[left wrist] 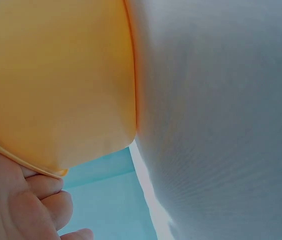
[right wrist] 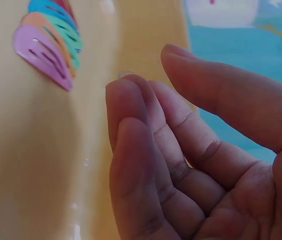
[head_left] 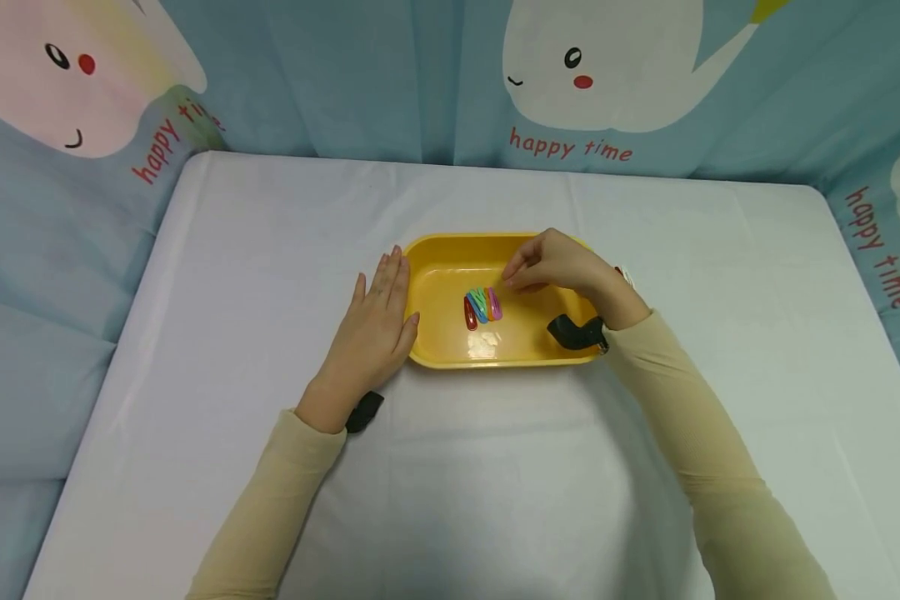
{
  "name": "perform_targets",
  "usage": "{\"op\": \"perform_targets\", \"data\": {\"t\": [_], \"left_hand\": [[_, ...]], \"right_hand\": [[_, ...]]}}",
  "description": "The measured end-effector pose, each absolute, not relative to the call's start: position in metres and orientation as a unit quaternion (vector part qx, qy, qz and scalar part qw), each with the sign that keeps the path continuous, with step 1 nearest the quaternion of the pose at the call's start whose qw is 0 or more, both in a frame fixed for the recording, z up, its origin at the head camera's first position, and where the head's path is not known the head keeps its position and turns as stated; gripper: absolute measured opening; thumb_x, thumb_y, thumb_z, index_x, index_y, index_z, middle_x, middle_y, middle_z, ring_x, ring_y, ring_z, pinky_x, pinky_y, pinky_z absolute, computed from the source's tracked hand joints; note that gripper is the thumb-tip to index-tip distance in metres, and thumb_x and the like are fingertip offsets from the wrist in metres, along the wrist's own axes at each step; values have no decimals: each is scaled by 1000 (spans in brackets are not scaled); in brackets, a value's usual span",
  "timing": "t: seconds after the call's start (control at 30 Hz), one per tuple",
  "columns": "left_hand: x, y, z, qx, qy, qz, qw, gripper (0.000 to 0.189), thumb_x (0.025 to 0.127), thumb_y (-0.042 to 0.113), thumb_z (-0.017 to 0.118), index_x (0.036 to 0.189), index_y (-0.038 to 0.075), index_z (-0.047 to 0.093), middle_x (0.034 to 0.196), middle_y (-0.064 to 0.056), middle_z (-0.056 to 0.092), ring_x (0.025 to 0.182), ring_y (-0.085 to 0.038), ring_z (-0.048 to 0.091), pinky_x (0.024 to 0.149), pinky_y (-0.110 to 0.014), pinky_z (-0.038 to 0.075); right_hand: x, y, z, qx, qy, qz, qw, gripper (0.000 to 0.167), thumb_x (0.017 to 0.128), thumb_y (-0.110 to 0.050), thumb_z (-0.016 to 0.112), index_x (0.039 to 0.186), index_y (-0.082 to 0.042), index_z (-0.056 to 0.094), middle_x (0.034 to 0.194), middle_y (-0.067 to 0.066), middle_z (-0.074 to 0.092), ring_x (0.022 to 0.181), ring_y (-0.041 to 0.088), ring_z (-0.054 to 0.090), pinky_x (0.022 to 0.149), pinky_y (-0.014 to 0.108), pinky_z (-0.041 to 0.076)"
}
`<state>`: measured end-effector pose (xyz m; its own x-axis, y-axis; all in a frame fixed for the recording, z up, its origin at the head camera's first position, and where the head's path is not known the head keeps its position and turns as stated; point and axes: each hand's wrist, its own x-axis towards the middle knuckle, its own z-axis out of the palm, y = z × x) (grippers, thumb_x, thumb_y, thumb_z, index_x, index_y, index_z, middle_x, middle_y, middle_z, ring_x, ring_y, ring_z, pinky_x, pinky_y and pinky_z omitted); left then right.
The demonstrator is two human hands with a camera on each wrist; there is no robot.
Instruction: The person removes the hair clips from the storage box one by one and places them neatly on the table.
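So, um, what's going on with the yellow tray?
A person is working at the yellow tray on a white table. The left hand rests against one end of the tray. The right hand hovers inside it, close to some colourful hair clips, with nothing visible between its thumb and fingers. The clips lie bunched together on the bottom.

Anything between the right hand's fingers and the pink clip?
No other item: just a bare stretch of yellow tray separates the fingers from the pink clip. Clearest in the right wrist view.
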<state>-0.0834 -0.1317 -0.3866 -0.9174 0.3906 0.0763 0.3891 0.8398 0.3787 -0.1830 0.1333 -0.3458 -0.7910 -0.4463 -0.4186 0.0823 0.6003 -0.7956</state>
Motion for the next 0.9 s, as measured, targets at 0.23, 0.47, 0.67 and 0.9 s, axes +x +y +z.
{"op": "perform_targets", "data": {"t": [0.23,0.47,0.67,0.9], "left_hand": [[-83,-131,-386,206,959,193,5,65,100,26,34,149,-6,5,156,-16,0,143,-27,1,112,-51,4],[-84,-132,-388,204,961,189,2,65,99,26,33,149,-6,5,156,-17,-1,144,-27,0,112,-51,4],[-85,-133,-389,202,960,193,-2,65,99,26,33,149,-6,6,156,-17,-1,144,-28,0,112,-51,4],[-85,-131,-389,204,958,199,-4,65,99,27,34,149,-6,6,156,-17,0,143,-28,2,112,-52,5]], "right_hand": [[-186,128,-358,-115,835,-425,331,15,83,-7,70,88,7,70,72,7,67,64,13,58,62,23,50],[-189,124,-363,-116,837,-405,349,15,85,-8,69,88,7,70,73,9,67,64,16,59,62,24,50],[-193,122,-369,-101,831,-413,360,15,84,-7,70,86,8,70,71,7,66,60,14,61,60,23,51],[-191,117,-374,-91,867,-361,332,16,78,-13,77,74,1,71,63,5,64,53,13,59,55,22,50]]}}
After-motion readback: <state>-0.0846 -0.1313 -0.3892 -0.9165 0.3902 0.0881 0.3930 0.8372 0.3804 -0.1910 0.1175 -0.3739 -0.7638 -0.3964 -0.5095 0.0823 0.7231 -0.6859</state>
